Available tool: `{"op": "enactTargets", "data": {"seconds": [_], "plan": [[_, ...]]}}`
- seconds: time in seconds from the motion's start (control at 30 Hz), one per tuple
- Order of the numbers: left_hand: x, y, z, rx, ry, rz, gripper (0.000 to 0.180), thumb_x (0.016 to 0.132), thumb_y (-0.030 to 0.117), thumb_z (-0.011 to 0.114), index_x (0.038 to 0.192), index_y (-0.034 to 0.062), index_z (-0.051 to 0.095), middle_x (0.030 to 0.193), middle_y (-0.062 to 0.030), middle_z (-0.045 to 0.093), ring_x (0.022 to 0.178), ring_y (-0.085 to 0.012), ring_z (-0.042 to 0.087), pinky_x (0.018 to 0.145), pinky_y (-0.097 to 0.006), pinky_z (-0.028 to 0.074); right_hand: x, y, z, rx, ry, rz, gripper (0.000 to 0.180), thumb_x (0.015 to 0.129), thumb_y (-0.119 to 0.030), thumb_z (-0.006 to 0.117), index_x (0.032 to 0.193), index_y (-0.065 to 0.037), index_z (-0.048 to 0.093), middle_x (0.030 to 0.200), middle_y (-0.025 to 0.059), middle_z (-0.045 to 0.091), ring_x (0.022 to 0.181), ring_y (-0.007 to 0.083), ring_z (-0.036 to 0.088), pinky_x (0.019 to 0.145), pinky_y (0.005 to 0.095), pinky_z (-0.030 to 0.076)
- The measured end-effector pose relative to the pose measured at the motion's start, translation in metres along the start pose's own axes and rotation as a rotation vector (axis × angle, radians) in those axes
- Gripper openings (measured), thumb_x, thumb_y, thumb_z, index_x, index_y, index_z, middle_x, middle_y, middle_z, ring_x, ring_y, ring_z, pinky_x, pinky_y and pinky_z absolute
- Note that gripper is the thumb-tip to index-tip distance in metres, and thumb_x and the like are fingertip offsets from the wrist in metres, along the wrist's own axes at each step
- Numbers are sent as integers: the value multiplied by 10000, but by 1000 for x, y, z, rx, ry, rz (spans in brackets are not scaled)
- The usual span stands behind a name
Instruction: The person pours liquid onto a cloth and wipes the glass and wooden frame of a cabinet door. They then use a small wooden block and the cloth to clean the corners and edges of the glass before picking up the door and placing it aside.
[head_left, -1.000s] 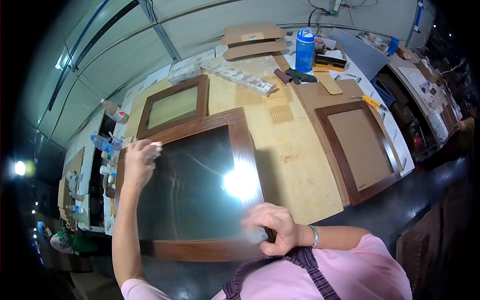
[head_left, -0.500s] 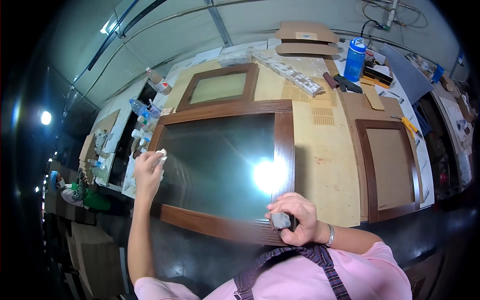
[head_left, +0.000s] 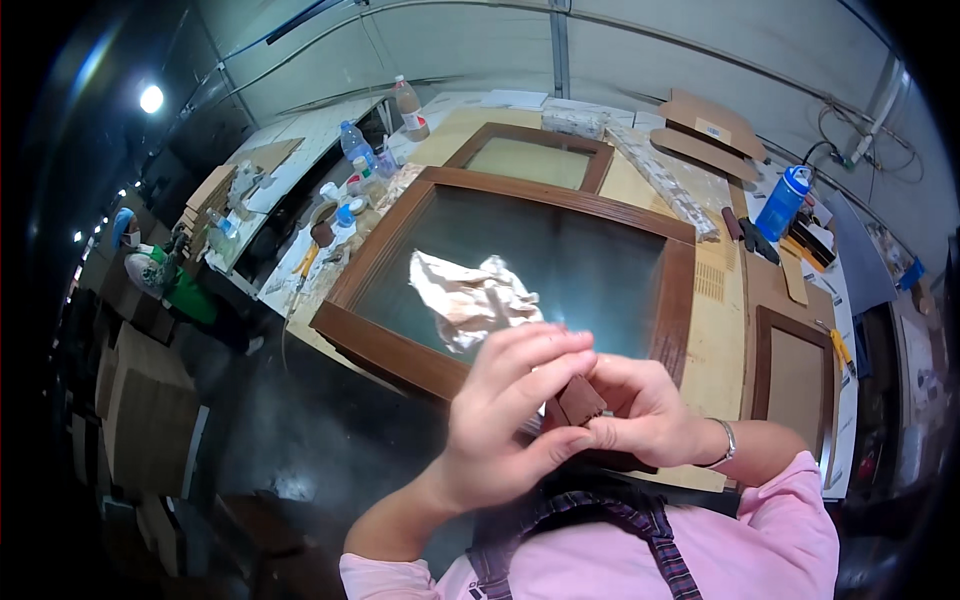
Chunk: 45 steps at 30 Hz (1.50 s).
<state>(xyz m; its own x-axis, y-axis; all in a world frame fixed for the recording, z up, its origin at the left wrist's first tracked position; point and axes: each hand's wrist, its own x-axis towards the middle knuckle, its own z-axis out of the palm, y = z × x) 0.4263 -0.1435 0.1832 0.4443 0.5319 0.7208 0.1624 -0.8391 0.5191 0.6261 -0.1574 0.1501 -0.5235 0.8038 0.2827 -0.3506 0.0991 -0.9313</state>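
— Both hands had left the framed glass since half a second before, hadn't they?

— Yes. Then the left hand was out on the far-left part of the pane with something pale under it, and the right hand was gripping a small thing at the near edge of the frame. Now they had come together in front of the chest, fingertips meeting.

— Were they clamped on anything?

— Between them sat a small brown block, pinched by the right thumb and fingers, with the left fingers curled over its top. Whether the left hand truly gripped it or only touched it, I could not tell.

— And the pale thing?

— A crumpled sheet of paper or cloth lay loose on the glass, near the middle, with no hand on it.

— Where was the big wooden frame?

— Flat on the bench, at its near-left corner, its near edge hidden behind the hands. A smaller frame lay just beyond it toward the far edge, and a third frame lay at the near-right corner.

— Anything else on the bench?

— A blue bottle stood at the far-right corner, and clear plastic bottles stood along the left edge.
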Motion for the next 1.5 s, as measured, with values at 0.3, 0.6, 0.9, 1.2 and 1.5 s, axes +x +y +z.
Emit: {"op": "enactTargets", "data": {"seconds": [0.3,0.6,0.9,1.2,1.5], "plan": [[-91,-155,-212,391,584,-397,363,954,22,571,1311,-42,567,1105,-96,643,986,-156,590,909,-313,469,69,0,53,-1311,163,-129,558,700,-118,790,1213,1,608,1144,184,595,1042,358,576,861,429,492],[-266,-442,-282,909,195,-945,277,870,284,719,1040,67,700,984,-150,685,975,-355,629,833,-458,492,148,54,87,-1561,411,258,731,716,-129,762,1406,-106,522,1511,216,341,1371,421,373,1121,480,358],[-261,-581,-360,972,125,-723,256,864,182,655,1068,34,700,1037,-168,675,1017,-374,622,898,-461,496,154,82,109,-1733,545,316,512,732,-19,646,1241,-38,600,1373,233,473,1254,443,456,1039,497,411],[-291,-698,-439,984,4,-936,481,826,-37,588,1304,-19,539,1080,-282,670,1007,-443,652,879,-484,519,168,81,100,-1793,520,231,499,697,-97,696,1192,-103,637,1323,194,522,1174,407,509,983,494,452],[-242,-627,-460,909,180,-1072,529,929,477,608,1269,72,586,1091,-197,680,991,-433,642,830,-514,499,150,79,109,-1839,545,243,494,699,-64,659,1191,-74,622,1297,191,520,1174,396,506,978,485,457]]}}
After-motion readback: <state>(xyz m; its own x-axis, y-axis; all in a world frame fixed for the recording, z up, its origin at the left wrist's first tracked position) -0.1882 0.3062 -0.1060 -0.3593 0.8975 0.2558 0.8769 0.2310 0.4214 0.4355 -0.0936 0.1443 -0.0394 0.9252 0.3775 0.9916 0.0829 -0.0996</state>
